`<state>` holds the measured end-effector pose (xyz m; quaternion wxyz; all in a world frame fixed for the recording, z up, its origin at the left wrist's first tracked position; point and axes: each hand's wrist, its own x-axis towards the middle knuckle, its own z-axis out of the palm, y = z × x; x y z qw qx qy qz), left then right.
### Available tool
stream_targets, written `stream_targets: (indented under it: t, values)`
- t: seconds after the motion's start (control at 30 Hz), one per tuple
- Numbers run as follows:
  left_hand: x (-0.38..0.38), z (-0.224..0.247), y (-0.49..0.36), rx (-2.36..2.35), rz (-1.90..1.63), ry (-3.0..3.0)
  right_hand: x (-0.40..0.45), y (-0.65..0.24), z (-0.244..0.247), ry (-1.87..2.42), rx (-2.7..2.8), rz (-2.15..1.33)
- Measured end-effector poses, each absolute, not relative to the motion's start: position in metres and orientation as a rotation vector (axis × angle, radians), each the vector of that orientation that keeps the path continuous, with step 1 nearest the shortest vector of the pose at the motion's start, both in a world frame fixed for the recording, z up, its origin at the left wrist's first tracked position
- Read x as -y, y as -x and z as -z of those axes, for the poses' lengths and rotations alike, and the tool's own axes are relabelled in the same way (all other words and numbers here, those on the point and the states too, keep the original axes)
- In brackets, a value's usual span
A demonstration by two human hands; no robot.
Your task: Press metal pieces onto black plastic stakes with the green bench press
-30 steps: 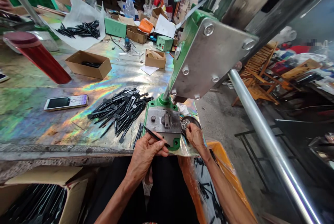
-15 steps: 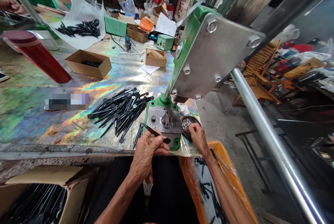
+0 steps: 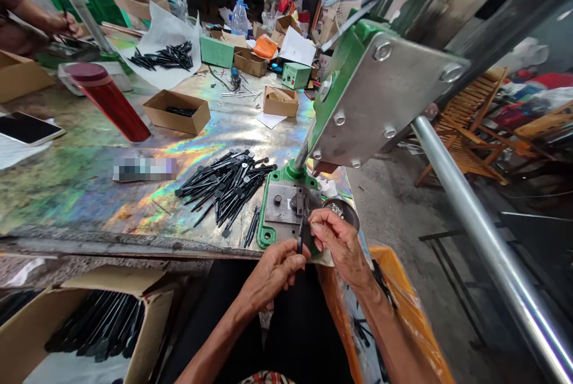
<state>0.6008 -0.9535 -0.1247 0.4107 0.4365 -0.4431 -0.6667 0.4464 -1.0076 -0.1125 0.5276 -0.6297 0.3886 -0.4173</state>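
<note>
My left hand [image 3: 278, 270] pinches a slim black stick-like part [image 3: 300, 239], held upright at the near edge of the press base. Close beside it, my right hand [image 3: 341, 248] has its thumb and fingertips pressed together; whatever they hold is too small to make out. Both hands are in front of the small metal fixture [image 3: 301, 202] on the steel plate [image 3: 278, 212] of the green hand press [image 3: 267, 236]. Behind my right hand is a round dark dish [image 3: 350, 215] of tiny shiny metal pieces, partly hidden. A pile of similar black parts [image 3: 230, 184] lies left of the press.
The press head [image 3: 358, 103] and its long steel lever [image 3: 474, 223] rise at the right. A cardboard box [image 3: 156, 312] of black parts and an orange-lined container [image 3: 403, 288] stand below. On the table are a red flask [image 3: 116, 106] and a small carton [image 3: 176, 116]. Another person's hand [image 3: 62, 24] appears far left.
My right hand has left the dish and come left to the fixture. The black part in my left hand has turned from slanting to upright. The view has swung left.
</note>
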Motion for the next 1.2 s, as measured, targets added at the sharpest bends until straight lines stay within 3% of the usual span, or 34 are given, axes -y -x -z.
stream_targets:
  t: [0.27,0.5,0.67,0.93,1.2]
  values:
    - [0.936,0.125,-0.609,1.103,1.739,-1.125,0.998,-0.463,0.123,1.303,-0.972,0.969]
    - [0.931,0.126,-0.61,1.27,1.076,-1.144,0.985,-0.476,0.131,0.793,-0.927,0.992]
    - [0.926,0.131,-0.612,1.323,0.912,-1.151,0.971,-0.486,0.131,0.681,-0.876,0.947]
    - [0.927,0.13,-0.616,0.601,1.342,-1.079,0.955,-0.485,0.123,0.913,-0.868,0.935]
    - [0.927,0.128,-0.619,0.452,1.541,-0.82,0.948,-0.477,0.117,1.139,-0.844,0.794]
